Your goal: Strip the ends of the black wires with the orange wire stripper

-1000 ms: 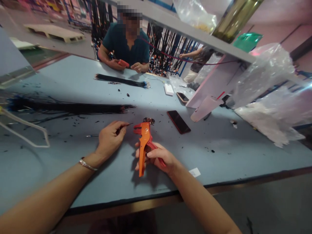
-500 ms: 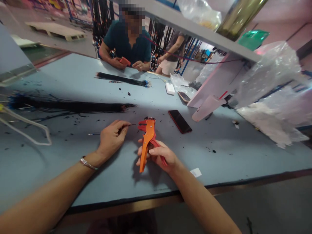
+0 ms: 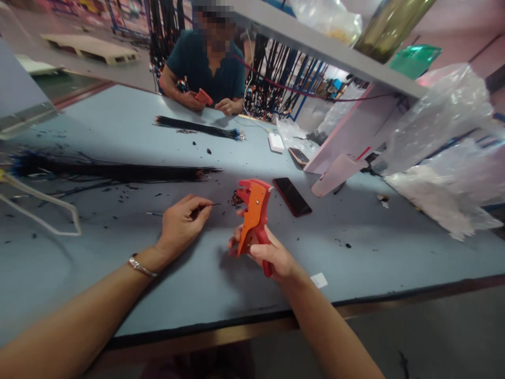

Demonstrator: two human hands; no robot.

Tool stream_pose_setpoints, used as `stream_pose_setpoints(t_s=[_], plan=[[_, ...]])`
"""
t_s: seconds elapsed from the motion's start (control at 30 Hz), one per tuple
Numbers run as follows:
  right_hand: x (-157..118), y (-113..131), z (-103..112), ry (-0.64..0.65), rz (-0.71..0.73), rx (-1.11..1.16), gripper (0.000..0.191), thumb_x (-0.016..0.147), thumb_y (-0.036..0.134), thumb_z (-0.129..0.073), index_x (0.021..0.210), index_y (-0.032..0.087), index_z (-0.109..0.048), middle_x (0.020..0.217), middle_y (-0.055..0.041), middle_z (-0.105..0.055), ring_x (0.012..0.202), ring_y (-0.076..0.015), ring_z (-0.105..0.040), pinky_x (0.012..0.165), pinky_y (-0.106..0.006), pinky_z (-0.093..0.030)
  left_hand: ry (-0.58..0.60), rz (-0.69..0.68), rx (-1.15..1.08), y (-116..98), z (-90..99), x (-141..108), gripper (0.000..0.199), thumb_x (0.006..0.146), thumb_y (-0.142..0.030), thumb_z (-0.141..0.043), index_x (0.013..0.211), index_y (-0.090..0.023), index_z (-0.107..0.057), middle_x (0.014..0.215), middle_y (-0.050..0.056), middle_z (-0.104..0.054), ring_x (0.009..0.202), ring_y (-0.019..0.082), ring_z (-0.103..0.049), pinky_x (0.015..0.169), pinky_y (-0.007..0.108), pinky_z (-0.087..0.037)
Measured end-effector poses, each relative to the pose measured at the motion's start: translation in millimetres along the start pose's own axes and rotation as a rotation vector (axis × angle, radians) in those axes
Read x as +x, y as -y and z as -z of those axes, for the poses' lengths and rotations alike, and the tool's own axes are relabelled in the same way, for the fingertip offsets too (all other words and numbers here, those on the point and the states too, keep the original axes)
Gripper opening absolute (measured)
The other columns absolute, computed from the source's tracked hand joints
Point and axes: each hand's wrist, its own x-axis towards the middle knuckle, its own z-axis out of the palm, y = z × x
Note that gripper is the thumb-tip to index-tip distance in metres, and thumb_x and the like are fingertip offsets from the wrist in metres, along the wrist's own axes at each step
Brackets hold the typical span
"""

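Between thumb and fingers, my left hand [image 3: 183, 223] pinches a thin black wire [image 3: 216, 204]. One end pokes out to the right, and the other shows left of the hand with a bluish, pale tip. My right hand [image 3: 270, 252] is wrapped round the handles of an orange and red wire stripper [image 3: 254, 205], held above the table with its jaws up and to the left. The wire end and the jaws are apart. Behind the jaws lies a small heap of dark scraps [image 3: 236, 198]. A long bundle of black wires [image 3: 130, 171] rests beyond my left hand.
A black phone [image 3: 292, 196] lies right of the stripper, near a pale tube-like holder [image 3: 335, 175]. Across the table [image 3: 379, 258] a person [image 3: 205, 73] holds a red tool, behind a shorter wire bundle [image 3: 197, 127]. Plastic bags [image 3: 437, 121] are at right, a white wire frame [image 3: 74, 221] at left.
The wire stripper in my right hand has moved right and a little up, turning away from the wire's end. My left hand stays nearly still. A second person in the background is gone from view.
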Motion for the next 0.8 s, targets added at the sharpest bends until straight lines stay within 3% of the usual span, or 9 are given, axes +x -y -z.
stream_pose_setpoints(t_s=[0.17, 0.23, 0.43, 0.63, 0.8], plan=[[2.7, 8.0, 4.2, -0.163, -0.037, -0.475, 0.047, 0.076, 0.028, -0.070, 0.120, 0.027, -0.055, 0.091, -0.0002, -0.053, 0.080, -0.0162, -0.050, 0.081, -0.034, -0.043, -0.010, -0.008, 0.021, 0.5, 0.3, 0.2, 0.018, 0.086, -0.034, -0.055, 0.084, -0.024, -0.070, 0.073, 0.000, -0.064, 0.063, 0.015, -0.056, 0.062, 0.026, -0.042], [4.7, 8.3, 6.2, -0.172, -0.051, -0.539, 0.041, 0.075, 0.028, -0.070, 0.114, 0.025, -0.059, 0.090, 0.0000, -0.053, 0.078, -0.0154, -0.047, 0.077, -0.031, -0.041, -0.022, 0.001, 0.023, 0.9, 0.4, 0.4, 0.018, 0.086, -0.033, -0.055, 0.083, -0.024, -0.070, 0.073, 0.000, -0.065, 0.065, 0.015, -0.057, 0.063, 0.027, -0.043], [6.8, 4.3, 11.1, -0.182, -0.053, -0.345, 0.046, 0.073, 0.026, -0.071, 0.117, 0.024, -0.057, 0.089, 0.0001, -0.054, 0.073, -0.0133, -0.051, 0.068, -0.026, -0.041, -0.032, 0.009, 0.032, 3.3, 0.6, 2.4, 0.016, 0.085, -0.033, -0.055, 0.082, -0.025, -0.069, 0.074, 0.001, -0.066, 0.068, 0.017, -0.058, 0.068, 0.031, -0.044], [1.9, 6.8, 7.2, 0.083, -0.048, 0.081, 0.056, 0.070, 0.030, -0.069, 0.122, 0.018, -0.054, 0.090, -0.0037, -0.058, 0.075, -0.0182, -0.060, 0.068, -0.032, -0.048, -0.107, -0.081, 0.085, -2.9, 3.3, 2.1, 0.017, 0.086, -0.032, -0.055, 0.078, -0.024, -0.068, 0.067, -0.001, -0.062, 0.069, 0.018, -0.058, 0.083, 0.035, -0.042], [3.2, -2.4, 7.7, 0.193, -0.145, 0.277, 0.057, 0.071, 0.032, -0.066, 0.124, 0.017, -0.051, 0.092, -0.0052, -0.061, 0.078, -0.0203, -0.064, 0.072, -0.040, -0.054, -0.134, -0.097, 0.093, -6.3, 6.1, -0.5, 0.016, 0.087, -0.031, -0.056, 0.082, -0.024, -0.069, 0.077, 0.001, -0.067, 0.079, 0.020, -0.062, 0.090, 0.039, -0.041]])
